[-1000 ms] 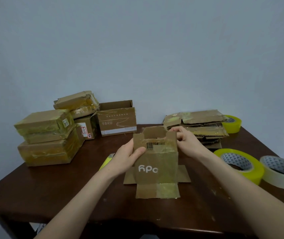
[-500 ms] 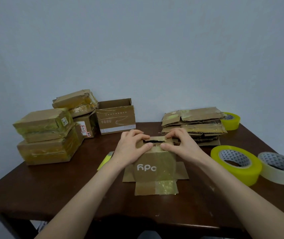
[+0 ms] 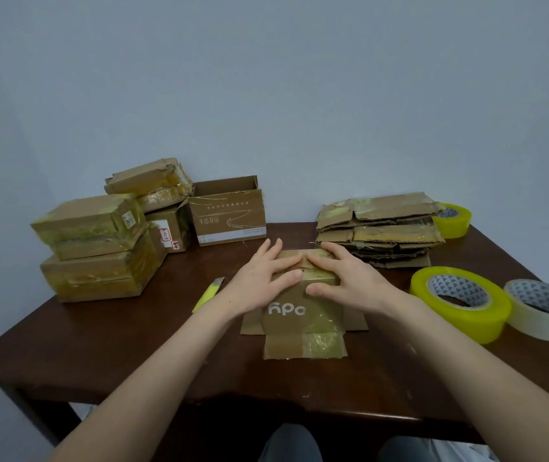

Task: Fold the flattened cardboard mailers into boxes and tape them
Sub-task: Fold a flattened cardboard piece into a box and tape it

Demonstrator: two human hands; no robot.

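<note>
**Both hands flat on the box top**

Table (image 3: 133, 345): dark wood.

Box (image 3: 300, 315): mid-table, nearest item. Bottom flaps splayed on the table in front and to both sides. White logo on the front face, patches of old tape.

Left hand (image 3: 259, 281) and right hand (image 3: 353, 281): both lie on the box top, fingers straight, pressing the top flaps down, thumbs on the front face. Each grip is wide, curled round nothing.

Yellow knife (image 3: 206, 295): flat on the table, just beside the left wrist.

To the right lie a yellow tape roll (image 3: 460, 301) and, just beside it, a pale tape roll (image 3: 543, 308).

Farther back is a stack of flattened mailers (image 3: 380, 228), with a small yellow roll (image 3: 451, 220) at its right end.

Far left are the taped boxes (image 3: 93, 245), piled up, and 1 open-topped box (image 3: 228, 215) beside them.
</note>
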